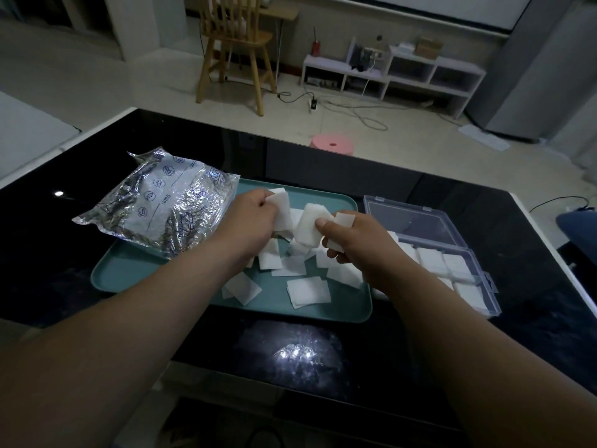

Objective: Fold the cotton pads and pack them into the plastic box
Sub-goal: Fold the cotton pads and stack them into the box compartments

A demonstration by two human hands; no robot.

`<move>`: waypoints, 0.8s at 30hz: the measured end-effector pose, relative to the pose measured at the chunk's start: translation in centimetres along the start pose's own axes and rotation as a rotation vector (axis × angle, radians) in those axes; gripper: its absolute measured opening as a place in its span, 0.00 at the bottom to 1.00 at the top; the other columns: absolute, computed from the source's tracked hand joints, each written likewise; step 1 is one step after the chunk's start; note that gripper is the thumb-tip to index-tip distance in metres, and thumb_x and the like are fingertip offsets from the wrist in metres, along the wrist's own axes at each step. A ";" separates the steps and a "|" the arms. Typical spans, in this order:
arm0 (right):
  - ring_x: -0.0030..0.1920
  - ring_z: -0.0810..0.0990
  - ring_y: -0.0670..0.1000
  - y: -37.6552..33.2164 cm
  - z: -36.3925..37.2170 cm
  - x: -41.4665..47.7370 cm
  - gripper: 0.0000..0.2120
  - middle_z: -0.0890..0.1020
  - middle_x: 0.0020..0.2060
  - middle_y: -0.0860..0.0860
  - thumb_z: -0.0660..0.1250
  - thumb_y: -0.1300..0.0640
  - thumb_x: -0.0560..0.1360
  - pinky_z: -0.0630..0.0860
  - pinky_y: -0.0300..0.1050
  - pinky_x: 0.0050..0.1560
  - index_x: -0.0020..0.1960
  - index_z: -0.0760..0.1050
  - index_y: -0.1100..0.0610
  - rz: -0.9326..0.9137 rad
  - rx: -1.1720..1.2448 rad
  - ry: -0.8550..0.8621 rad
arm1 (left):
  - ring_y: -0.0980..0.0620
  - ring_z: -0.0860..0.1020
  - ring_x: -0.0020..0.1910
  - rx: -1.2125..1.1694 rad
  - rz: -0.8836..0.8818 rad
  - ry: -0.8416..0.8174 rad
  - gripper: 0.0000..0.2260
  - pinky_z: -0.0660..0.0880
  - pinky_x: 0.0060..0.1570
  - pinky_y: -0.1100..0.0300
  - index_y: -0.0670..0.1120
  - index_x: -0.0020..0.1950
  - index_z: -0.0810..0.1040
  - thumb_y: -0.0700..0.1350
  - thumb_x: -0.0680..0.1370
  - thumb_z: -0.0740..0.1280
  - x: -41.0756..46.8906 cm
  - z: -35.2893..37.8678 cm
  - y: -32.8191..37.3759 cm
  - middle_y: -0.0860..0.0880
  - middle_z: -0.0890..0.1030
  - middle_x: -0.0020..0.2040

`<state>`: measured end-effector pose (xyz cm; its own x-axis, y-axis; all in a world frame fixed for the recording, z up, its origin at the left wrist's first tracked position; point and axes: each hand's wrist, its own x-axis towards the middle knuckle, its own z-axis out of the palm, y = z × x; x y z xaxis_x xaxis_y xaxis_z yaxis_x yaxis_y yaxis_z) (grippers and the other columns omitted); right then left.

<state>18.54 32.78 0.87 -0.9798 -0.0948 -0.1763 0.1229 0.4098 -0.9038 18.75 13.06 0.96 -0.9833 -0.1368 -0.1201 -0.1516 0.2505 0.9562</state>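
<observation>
White square cotton pads (308, 291) lie flat, scattered and overlapping on a teal tray (129, 276). The left hand (248, 218) grips a single pad (281, 208) above them, and the right hand (352, 240) pinches a thicker pad (311, 229) upright. The clear plastic box (484, 286) sits just right of the tray, its lid (413, 221) open flat behind it, with packed pads (433, 260) in flat rows inside.

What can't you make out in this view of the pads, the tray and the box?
Head view, the only one:
Plastic box: near-left compartments, hidden behind the right hand and forearm.
Loose cotton pads on the tray: their count, as the left hand covers some.
Foil bag: most of its print, too small and crumpled to read.
Cotton pad pinched by the right hand: folded or not, unclear.
</observation>
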 end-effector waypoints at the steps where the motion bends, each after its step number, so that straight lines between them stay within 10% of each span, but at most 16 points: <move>1: 0.35 0.81 0.49 0.1 0.1 0.1 0.12 0.85 0.39 0.54 0.70 0.49 0.82 0.77 0.48 0.42 0.51 0.81 0.59 -0.004 -0.019 0.011 | 0.40 0.82 0.52 0.003 0.019 -0.007 0.13 0.81 0.54 0.38 0.50 0.53 0.81 0.46 0.76 0.59 -0.2 0.1 0.2 0.45 0.83 0.52; 10: 0.31 0.81 0.46 -0.9 1.7 -1.0 0.13 0.85 0.33 0.51 0.70 0.49 0.82 0.75 0.43 0.34 0.44 0.81 0.57 -0.108 -0.066 -0.007 | 0.42 0.81 0.54 -0.096 -0.057 -0.189 0.18 0.78 0.58 0.36 0.51 0.62 0.72 0.54 0.73 0.60 -1.4 2.1 0.2 0.44 0.81 0.55; 15: 0.29 0.80 0.46 -0.6 0.8 -0.8 0.14 0.85 0.35 0.54 0.69 0.47 0.82 0.75 0.46 0.36 0.45 0.81 0.57 -0.073 -0.086 0.048 | 0.51 0.78 0.45 -0.124 -0.056 -0.106 0.13 0.76 0.41 0.55 0.46 0.64 0.69 0.50 0.82 0.63 -0.3 1.7 -0.4 0.47 0.78 0.54; 20: 0.30 0.82 0.46 -0.5 1.4 -0.8 0.15 0.86 0.34 0.53 0.70 0.47 0.81 0.73 0.42 0.34 0.44 0.81 0.57 -0.103 -0.148 0.056 | 0.44 0.81 0.54 -0.123 -0.048 -0.241 0.16 0.81 0.54 0.43 0.54 0.66 0.69 0.58 0.80 0.62 -0.7 2.4 -0.8 0.45 0.79 0.59; 24: 0.29 0.76 0.47 -0.9 1.3 -1.0 0.15 0.82 0.30 0.53 0.66 0.53 0.83 0.70 0.41 0.31 0.41 0.79 0.61 -0.146 -0.034 -0.020 | 0.46 0.83 0.49 -0.246 -0.043 -0.413 0.17 0.78 0.40 0.54 0.53 0.69 0.70 0.58 0.84 0.63 -1.3 2.8 -0.8 0.44 0.83 0.56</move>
<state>19.66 31.35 1.34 -0.9835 -0.1734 -0.0516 -0.0265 0.4205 -0.9069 19.89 15.73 -0.38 -0.9420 0.2626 -0.2090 -0.2135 0.0119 0.9769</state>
